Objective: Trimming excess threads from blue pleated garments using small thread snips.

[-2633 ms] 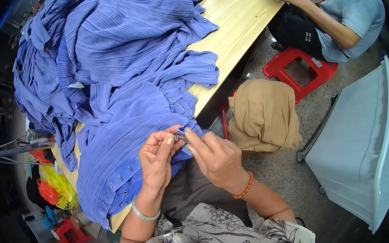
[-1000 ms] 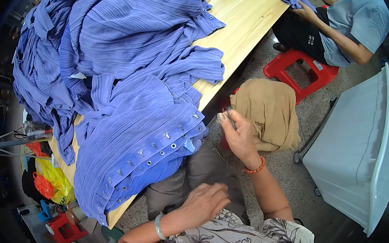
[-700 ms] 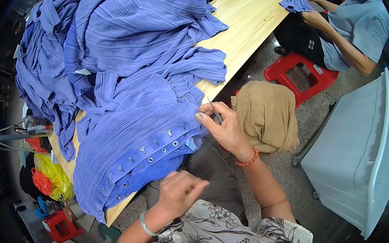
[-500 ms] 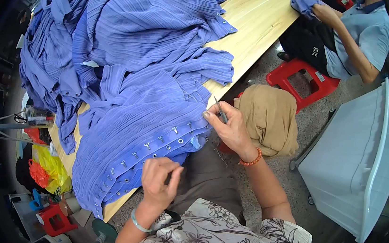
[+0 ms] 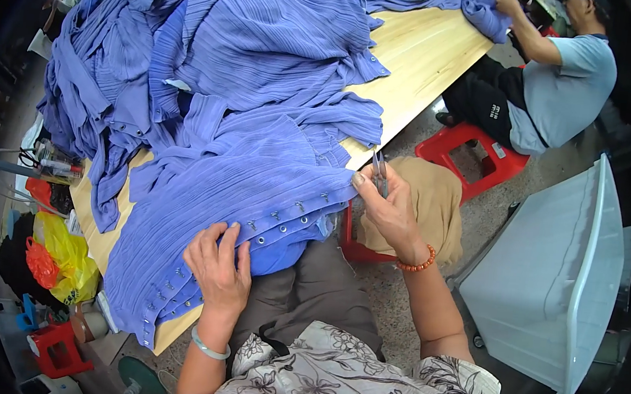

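A violet-blue ribbed garment [image 5: 234, 165] lies over the near table edge and my lap. Small metal hooks and eyelets run along its front band. My left hand [image 5: 222, 268] rests on that band, fingers bent and apart, touching the cloth. At the garment's right corner, my right hand [image 5: 389, 209] is closed around a pair of thread snips [image 5: 381, 170], blades pointing up and away. Its thumb and forefinger also pinch the garment's edge. The palm side of both hands is hidden.
More violet-blue garments [image 5: 270, 38] are heaped across the wooden table [image 5: 423, 54]. Tan cloth [image 5: 422, 208] covers a red stool on my right. Beyond it stands a white wheeled bin [image 5: 538, 274]. A co-worker [image 5: 566, 85] sits at the far right, handling cloth. A yellow bag [image 5: 67, 255] lies left.
My left hand has moved left and opened from a curled shape onto the band. My right hand has shifted slightly right, drawing the garment's corner along. The co-worker's hands show farther up.
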Demonstrator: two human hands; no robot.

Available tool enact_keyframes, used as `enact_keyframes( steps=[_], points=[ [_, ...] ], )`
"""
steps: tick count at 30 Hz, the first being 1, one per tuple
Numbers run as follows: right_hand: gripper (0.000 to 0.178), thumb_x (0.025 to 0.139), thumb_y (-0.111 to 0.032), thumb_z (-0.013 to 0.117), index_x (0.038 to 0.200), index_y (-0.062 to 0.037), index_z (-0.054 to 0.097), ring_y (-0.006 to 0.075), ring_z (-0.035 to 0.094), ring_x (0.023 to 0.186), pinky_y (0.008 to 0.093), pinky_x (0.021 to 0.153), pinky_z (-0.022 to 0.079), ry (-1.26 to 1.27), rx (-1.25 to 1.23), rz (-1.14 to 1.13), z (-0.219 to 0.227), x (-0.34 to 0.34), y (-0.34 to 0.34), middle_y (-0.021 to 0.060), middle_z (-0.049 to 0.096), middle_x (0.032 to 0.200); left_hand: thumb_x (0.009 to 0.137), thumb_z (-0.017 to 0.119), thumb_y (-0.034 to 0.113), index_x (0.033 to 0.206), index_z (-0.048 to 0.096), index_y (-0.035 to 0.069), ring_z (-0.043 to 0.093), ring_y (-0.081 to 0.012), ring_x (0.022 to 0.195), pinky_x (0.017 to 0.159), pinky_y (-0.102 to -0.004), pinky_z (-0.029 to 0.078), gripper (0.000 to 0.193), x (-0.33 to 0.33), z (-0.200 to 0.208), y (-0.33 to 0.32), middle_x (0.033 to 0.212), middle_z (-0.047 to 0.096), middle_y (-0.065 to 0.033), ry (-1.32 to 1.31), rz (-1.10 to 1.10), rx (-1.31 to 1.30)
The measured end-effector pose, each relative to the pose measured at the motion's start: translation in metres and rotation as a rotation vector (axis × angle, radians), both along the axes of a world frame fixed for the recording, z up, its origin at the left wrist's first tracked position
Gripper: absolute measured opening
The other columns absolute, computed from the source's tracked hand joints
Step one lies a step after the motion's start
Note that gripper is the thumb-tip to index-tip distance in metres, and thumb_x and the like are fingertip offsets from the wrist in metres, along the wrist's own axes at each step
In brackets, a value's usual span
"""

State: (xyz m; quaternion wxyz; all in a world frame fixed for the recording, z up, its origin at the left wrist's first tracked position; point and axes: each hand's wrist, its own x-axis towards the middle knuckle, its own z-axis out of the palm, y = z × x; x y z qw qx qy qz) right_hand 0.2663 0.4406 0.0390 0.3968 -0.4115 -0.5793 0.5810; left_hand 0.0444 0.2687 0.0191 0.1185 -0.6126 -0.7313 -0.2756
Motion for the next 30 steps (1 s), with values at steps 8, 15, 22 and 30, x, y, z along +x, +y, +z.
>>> enact_keyframes(
  steps=[8, 15, 22, 30],
  points=[
    [0.008, 0.096, -0.011, 0.066, 0.097, -0.0062, 0.061, 0.0001, 0.044, 0.052, 0.0188, 0.045, 0.031, 0.22, -0.247, 0.087, 0.017, 0.008, -0.004, -0.0023, 0.064, 0.073, 0.081, 0.068, 0.001, 0.116, 0.066, 0.004, 0.057, -0.031, 0.104, 0.096, -0.046, 0.039, 0.035, -0.014, -0.005, -0.006, 0.107, 0.062, -0.011, 0.019, -0.043, 0.08],
    [0.013, 0.091, -0.01, 0.071, 0.102, -0.0017, 0.068, 0.006, 0.06, 0.08, 0.0238, 0.07, 0.048, -0.132, 0.113, 0.08, 0.011, 0.001, -0.01, 0.0017, 0.068, 0.089, 0.083, 0.069, 0.003, 0.115, 0.066, 0.003, 0.056, -0.0312, 0.106, 0.097, -0.0462, 0.039, 0.032, -0.019, -0.001, -0.015, 0.109, 0.062, -0.0111, 0.003, -0.036, 0.102],
    [0.035, 0.079, -0.001, 0.076, 0.112, -0.0071, 0.067, 0.0284, 0.066, 0.096, 0.0366, 0.077, 0.056, -0.484, 0.723, 0.136, -0.01, -0.014, -0.043, 0.0112, 0.063, 0.112, 0.082, 0.07, 0.005, 0.116, 0.067, 0.004, 0.056, -0.032, 0.109, 0.096, -0.0467, 0.04, 0.034, -0.038, -0.003, -0.05, 0.115, 0.062, -0.0127, 0.052, 0.095, 0.13],
    [0.051, 0.066, 0.001, 0.078, 0.114, -0.0116, 0.065, 0.0229, 0.07, 0.079, 0.0352, 0.064, 0.057, -0.472, 0.866, 0.363, -0.007, -0.055, -0.071, 0.0058, 0.062, 0.115, 0.075, 0.071, 0.0, 0.115, 0.065, 0.004, 0.058, -0.033, 0.104, 0.092, -0.0449, 0.042, 0.041, -0.067, -0.014, -0.109, 0.111, 0.063, -0.013, 0.077, 0.255, 0.119]
  ],
)
